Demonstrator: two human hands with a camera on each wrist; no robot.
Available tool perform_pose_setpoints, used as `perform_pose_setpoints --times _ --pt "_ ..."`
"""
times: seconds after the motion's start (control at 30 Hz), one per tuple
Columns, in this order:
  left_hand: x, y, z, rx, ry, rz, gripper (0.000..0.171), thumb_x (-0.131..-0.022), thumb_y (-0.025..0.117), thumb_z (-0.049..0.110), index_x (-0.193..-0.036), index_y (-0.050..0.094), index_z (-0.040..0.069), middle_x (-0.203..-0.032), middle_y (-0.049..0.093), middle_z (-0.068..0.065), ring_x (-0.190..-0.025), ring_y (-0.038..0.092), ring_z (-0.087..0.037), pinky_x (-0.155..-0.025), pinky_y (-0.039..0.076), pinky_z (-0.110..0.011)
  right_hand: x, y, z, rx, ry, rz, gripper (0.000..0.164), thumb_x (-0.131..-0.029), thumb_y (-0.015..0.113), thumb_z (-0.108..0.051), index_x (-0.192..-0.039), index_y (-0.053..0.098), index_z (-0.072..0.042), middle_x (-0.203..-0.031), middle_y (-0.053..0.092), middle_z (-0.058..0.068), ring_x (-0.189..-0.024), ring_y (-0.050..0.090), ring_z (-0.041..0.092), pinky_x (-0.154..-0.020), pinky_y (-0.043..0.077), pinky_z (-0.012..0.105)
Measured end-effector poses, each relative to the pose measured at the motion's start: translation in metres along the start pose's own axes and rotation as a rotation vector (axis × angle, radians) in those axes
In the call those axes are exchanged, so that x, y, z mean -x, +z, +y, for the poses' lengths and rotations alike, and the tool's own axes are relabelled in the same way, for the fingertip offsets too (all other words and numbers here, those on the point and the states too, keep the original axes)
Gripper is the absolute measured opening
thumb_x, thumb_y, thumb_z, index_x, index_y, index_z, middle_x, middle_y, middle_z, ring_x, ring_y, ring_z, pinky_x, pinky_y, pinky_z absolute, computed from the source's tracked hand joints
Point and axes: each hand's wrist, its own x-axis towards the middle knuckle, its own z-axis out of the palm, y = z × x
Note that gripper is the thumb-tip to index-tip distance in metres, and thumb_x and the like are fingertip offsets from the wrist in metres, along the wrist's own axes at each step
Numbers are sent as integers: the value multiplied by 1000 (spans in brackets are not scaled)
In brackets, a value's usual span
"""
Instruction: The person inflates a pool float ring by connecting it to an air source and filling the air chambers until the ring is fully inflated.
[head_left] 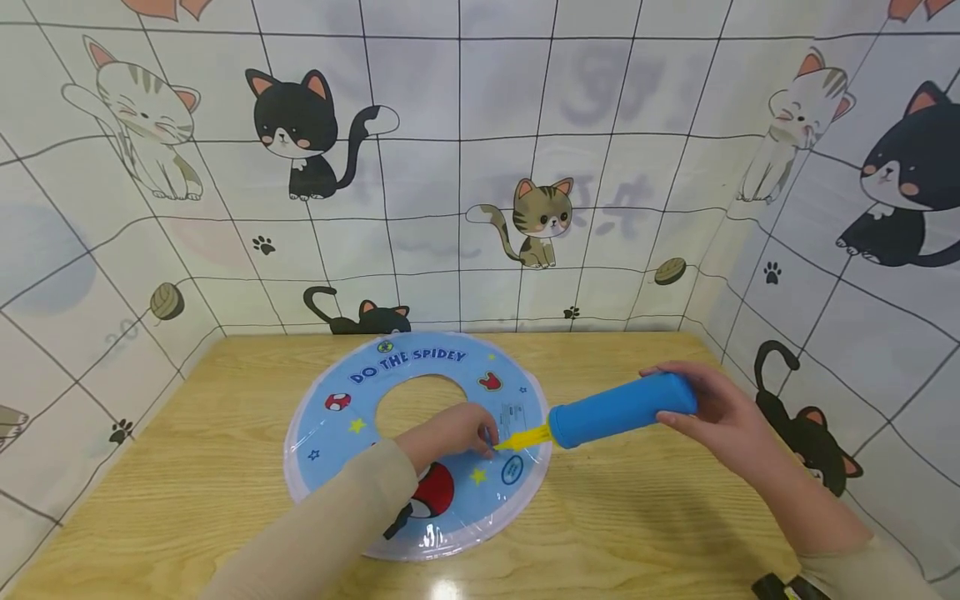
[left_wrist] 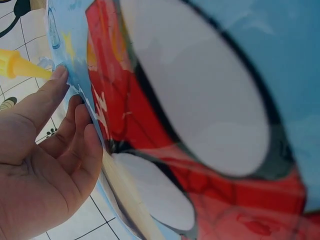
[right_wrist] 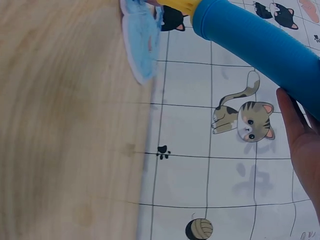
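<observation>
A flat blue swim ring [head_left: 330, 433] with "DO THE SPIDEY" lettering and a clear rim lies on the table. My left hand [head_left: 450, 429] pinches the ring near its inner edge, thumb on the printed side and fingers curled behind, as the left wrist view shows. A small clear valve [left_wrist: 46, 62] shows by the thumb tip. My right hand [head_left: 723, 425] grips the far end of a blue hand pump [head_left: 618, 410], tilted slightly down toward the ring. Its yellow nozzle [head_left: 528, 437] points at the left fingertips, its tip right at the valve.
The wooden table [head_left: 622, 517] carries the ring on its middle. White sheeting [head_left: 465, 167] with a grid and cartoon cats stands along the back and both sides. A dark strap [head_left: 787, 587] sits around the right wrist.
</observation>
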Motion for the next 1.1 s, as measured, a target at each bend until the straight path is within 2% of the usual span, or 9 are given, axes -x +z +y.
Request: perform_pose_setpoints --times 0.1,0.2,0.37,0.57,0.67,0.83,1.0,1.1 --pt "-1 0 0 -4 2 3 14 -79 82 16 -90 75 22 -83 62 8 -80 57 -14 -78 50 -26 -10 0 -3 22 -30 -27 60 -84 59 23 -140 41 7 -140 46 10 -128 44 12 -95 43 18" --pt "-1 0 0 4 -6 2 14 -79 82 16 -90 75 23 -84 63 7 -80 57 -14 -80 50 -28 -21 4 -6 41 -42 -14 61 -84 61 21 -140 41 6 -141 41 10 -128 43 11 -94 43 17" --pt "-1 0 1 15 -25 -4 14 -80 82 17 -91 76 23 -85 62 7 -82 57 -15 -82 51 -30 -39 14 -8 -16 -56 29 55 -85 62 18 -136 44 7 -139 48 5 -127 47 11 -94 45 20" --pt "-2 -2 1 5 0 -6 13 -81 81 16 -92 76 21 -85 62 7 -82 56 -15 -82 49 -29 -56 29 -10 -94 -96 101 50 -85 60 20 -133 52 5 -132 55 10 -118 52 18 -89 48 21" --pt "-1 -2 1 5 13 -8 13 -81 81 15 -92 76 20 -85 62 7 -82 56 -15 -82 49 -29 -63 36 -11 -91 -69 138 49 -86 61 17 -132 54 2 -131 56 9 -116 53 19 -86 49 21" --pt "1 -4 3 -8 24 -16 12 -81 80 15 -91 76 19 -86 63 7 -82 56 -15 -82 49 -29 -71 48 -10 -64 20 197 46 -90 64 7 -134 54 -2 -130 57 1 -114 56 17 -85 50 21" --pt "-1 -4 4 -22 21 -23 11 -81 80 16 -91 75 19 -85 63 7 -81 56 -14 -82 50 -29 -78 60 -4 -64 103 255 46 -92 67 -6 -137 55 -8 -126 58 2 -102 58 19 -83 51 23" --pt "-1 -4 3 -15 17 -22 11 -81 80 17 -90 75 20 -85 63 7 -82 56 -14 -82 50 -29 -82 64 -3 -38 105 272 47 -91 69 -9 -136 56 -10 -121 60 3 -93 57 20 -79 51 23"
